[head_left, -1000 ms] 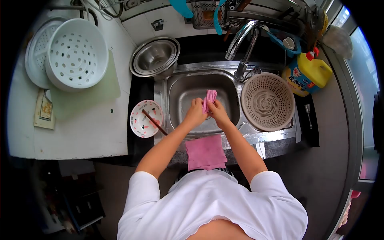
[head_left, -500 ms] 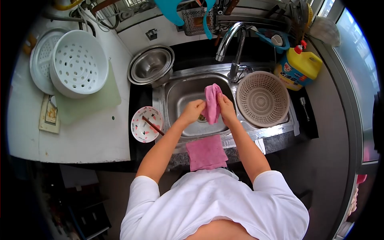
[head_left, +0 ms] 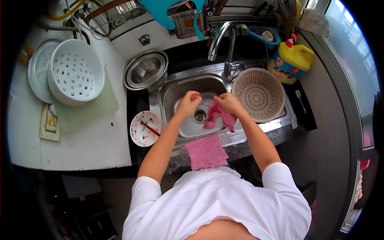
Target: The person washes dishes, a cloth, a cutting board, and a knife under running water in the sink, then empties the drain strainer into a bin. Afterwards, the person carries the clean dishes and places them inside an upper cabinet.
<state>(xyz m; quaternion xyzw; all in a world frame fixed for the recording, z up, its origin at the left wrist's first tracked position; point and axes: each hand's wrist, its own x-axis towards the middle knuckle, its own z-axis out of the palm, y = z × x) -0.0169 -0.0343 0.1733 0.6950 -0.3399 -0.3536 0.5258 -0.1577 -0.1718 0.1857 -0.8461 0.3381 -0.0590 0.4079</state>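
Observation:
My right hand (head_left: 229, 103) is closed on a crumpled pink cloth (head_left: 221, 118), which hangs down over the right part of the steel sink (head_left: 172, 96). My left hand (head_left: 189, 105) is above the left part of the basin, apart from the cloth, with its fingers curled in and nothing seen in them. Between and below the hands lies the drain (head_left: 199, 116), with some bits in it. A second pink cloth (head_left: 206, 152) lies folded over the counter's front edge, just in front of my body.
A chrome faucet (head_left: 229, 48) rises behind the basin. To the right stand a beige colander (head_left: 258, 95) and a yellow jug (head_left: 291, 62). On the left are nested steel bowls (head_left: 146, 70), a patterned bowl (head_left: 145, 134) with chopsticks, and a white strainer pot (head_left: 77, 72).
My left hand has come off the pink cloth and moved slightly up and left. The cloth has dropped from upright to hanging below my right hand. The view has shifted a little.

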